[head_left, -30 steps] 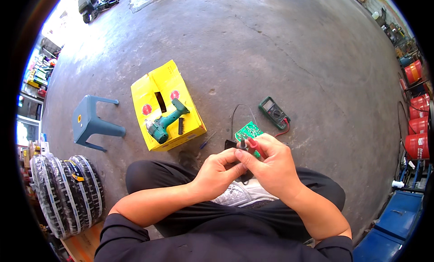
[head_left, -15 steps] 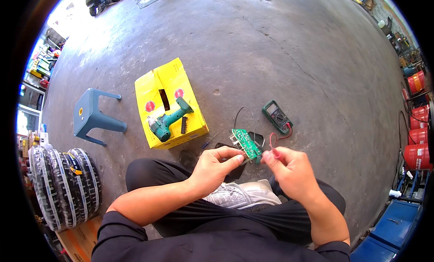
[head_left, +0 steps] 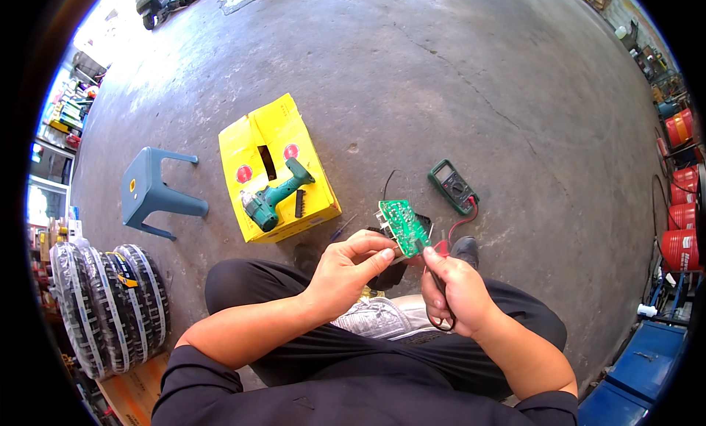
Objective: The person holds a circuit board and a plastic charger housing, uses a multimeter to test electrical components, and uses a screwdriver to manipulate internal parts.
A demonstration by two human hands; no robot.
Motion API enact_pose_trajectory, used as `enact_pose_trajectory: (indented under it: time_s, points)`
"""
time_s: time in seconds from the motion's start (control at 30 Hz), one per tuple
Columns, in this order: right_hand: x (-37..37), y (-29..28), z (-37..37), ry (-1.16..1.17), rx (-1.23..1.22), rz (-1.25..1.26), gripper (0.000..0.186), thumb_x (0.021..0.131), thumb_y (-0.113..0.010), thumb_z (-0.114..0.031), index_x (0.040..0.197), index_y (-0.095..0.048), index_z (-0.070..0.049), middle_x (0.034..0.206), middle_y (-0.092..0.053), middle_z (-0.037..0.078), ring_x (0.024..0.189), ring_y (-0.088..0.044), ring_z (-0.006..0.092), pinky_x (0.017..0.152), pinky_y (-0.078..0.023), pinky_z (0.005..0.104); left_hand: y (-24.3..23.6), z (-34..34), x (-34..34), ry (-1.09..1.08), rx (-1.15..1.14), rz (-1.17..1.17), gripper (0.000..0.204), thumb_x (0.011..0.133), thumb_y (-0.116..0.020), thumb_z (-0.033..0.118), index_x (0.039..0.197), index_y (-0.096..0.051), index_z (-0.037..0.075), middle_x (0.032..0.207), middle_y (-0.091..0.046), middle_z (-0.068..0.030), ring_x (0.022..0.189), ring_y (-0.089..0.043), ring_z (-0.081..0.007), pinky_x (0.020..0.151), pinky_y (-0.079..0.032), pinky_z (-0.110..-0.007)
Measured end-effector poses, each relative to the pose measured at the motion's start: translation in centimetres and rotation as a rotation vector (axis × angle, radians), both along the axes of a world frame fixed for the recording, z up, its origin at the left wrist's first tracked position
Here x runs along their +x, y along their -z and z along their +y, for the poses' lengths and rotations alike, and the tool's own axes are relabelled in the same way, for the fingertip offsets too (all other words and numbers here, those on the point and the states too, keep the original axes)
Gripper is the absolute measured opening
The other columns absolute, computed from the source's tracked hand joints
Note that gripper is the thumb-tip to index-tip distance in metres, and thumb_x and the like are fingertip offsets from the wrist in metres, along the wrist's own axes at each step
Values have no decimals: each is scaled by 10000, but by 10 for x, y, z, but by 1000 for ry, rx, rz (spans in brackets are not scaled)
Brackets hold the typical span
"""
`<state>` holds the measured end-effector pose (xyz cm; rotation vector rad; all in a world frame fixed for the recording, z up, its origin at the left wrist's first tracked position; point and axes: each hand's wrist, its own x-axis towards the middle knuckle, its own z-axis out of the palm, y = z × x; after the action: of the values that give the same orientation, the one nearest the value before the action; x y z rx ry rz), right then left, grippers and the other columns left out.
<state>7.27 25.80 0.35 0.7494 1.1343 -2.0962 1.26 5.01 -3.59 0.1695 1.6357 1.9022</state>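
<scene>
My left hand (head_left: 357, 264) pinches the lower left edge of a green circuit board (head_left: 401, 226), its soldered face turned up and parts jutting from its left edge. My right hand (head_left: 457, 290) is closed around multimeter probes at the board's lower right corner. A black lead (head_left: 442, 324) loops below that hand, and a red lead (head_left: 465, 222) runs from its fingers up to a green multimeter (head_left: 453, 185) on the floor. Whether a probe tip touches the board I cannot tell. Behind the board, a black part (head_left: 388, 276) is partly hidden.
A yellow cardboard box (head_left: 316, 183) carries a teal cordless drill body (head_left: 276, 197) and a small black strip (head_left: 300, 203). Left of it stands a blue plastic stool (head_left: 151, 191). Wrapped tyres (head_left: 110, 308) are at the lower left; red drums (head_left: 678, 249) and blue cabinets (head_left: 640, 371) line the right.
My right hand has moved down and slightly left and turned, bringing the black lead into view under it. The board now tilts with its face more toward me.
</scene>
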Motion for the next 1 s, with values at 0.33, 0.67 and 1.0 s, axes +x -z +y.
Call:
enact_pose_trajectory:
  time_s: [0.33,0.67,1.0]
  points:
    - [-6,11,-15,221,235,100,166,991,-657,-259,958,-613,-103,566,-436,-70,437,-342,35,409,-248,225,-10,2,1,131,-361,185,181,958,-683,141,1042,-750,-5,1026,-580,-34,947,-540,-96,824,-451,-264]
    - [-4,27,-22,211,358,184,151,973,-684,-222,939,-695,-75,654,-519,-92,528,-376,13,469,-285,236,-1,-2,-5,90,217,-786,220,1014,-611,228,1012,-655,12,845,-677,-69,712,-635,-151,727,-532,-317]
    - [-14,0,-12,-87,802,500,306,1018,-622,-302,971,-685,-6,690,-608,-36,648,-427,38,559,-381,272,-6,5,-6,-64,230,-617,377,1056,-533,330,1091,-631,-33,986,-704,-160,890,-706,-243,852,-581,-369]
